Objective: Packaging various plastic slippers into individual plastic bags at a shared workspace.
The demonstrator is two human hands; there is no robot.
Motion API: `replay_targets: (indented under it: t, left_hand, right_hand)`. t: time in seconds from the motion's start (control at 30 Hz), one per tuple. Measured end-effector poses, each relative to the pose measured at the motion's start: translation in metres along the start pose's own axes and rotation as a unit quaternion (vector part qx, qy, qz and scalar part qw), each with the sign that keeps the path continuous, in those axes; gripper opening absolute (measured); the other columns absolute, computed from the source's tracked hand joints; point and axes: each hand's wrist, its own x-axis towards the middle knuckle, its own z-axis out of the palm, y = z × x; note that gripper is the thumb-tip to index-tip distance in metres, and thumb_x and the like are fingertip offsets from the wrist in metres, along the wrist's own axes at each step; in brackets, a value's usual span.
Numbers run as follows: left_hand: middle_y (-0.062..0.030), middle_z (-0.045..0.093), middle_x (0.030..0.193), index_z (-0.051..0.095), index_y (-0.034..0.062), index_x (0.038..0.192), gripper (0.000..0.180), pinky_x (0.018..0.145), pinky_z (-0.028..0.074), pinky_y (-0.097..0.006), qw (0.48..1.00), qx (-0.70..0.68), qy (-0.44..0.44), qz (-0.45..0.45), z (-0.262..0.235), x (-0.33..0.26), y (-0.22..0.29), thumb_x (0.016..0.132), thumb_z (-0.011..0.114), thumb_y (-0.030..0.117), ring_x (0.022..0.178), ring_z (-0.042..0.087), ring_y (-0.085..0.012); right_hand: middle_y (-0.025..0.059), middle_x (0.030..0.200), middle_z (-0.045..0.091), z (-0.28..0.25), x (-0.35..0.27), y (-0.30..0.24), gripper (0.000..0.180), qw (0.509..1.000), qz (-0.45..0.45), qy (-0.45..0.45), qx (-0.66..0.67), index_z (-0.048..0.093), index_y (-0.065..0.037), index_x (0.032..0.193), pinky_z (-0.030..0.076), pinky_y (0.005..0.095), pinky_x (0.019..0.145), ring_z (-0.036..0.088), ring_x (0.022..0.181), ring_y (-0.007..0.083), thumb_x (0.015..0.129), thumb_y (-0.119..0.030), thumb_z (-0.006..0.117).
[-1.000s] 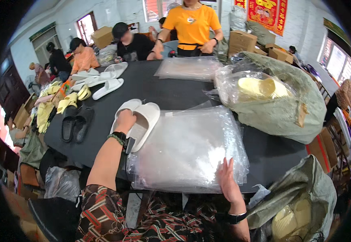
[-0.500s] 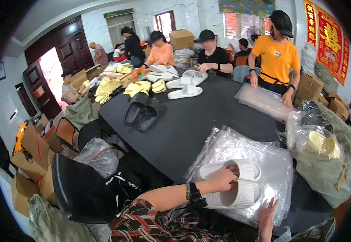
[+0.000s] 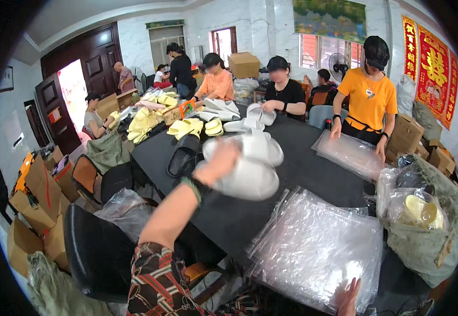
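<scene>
My left hand, smeared by motion, grips a pair of white slide sandals above the black table. The pair covers part of the dark slide sandals on the table. My right hand is at the near edge of a stack of clear plastic bags, fingers stretched out and holding nothing; only part of it shows. Beyond the held pair, more white slides lie near a person in black. Yellow slides sit to their left.
Across the black table, a person in orange handles clear bags. A green sack with bagged yellow slides stands at the right. A black chair and cardboard boxes are at left.
My left hand has lifted the white slides off the bag stack and carried them forward and left over the table. My right hand has dropped slightly towards the lower edge of the picture.
</scene>
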Motion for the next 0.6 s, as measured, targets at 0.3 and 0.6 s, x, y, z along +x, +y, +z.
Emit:
replay_targets:
  t: [0.3, 0.6]
  left_hand:
    - [-0.0140, 0.068, 0.105, 0.074, 0.0081, 0.092, 0.016, 0.105, 0.029, -0.072, 0.948, 0.217, -0.019, -0.231, -0.022, -0.020, -0.079, 0.084, 0.061, 0.014, 0.119, 0.054, -0.0377]
    - [-0.0182, 0.054, 0.141, 0.059, 0.0101, 0.133, 0.048, 0.112, 0.023, -0.066, 0.963, -0.196, -0.082, -0.168, 0.010, -0.083, 0.171, 0.092, 0.065, 0.036, 0.137, 0.041, -0.0433]
  right_hand:
    - [0.0089, 0.168, -0.003, 0.014, 0.006, -0.013, 0.088, 0.999, 0.034, 0.004, -0.007, -0.003, -0.018, 0.161, 0.018, 0.0517, 0.120, 0.014, 0.151, 0.0349, 0.100, -0.059, 0.045]
    - [0.0141, 0.165, 0.015, 0.043, 0.005, -0.065, 0.079, 0.994, 0.088, 0.048, 0.047, 0.003, -0.006, 0.159, 0.029, 0.0373, 0.115, 0.028, 0.145, 0.0247, 0.105, -0.048, 0.042]
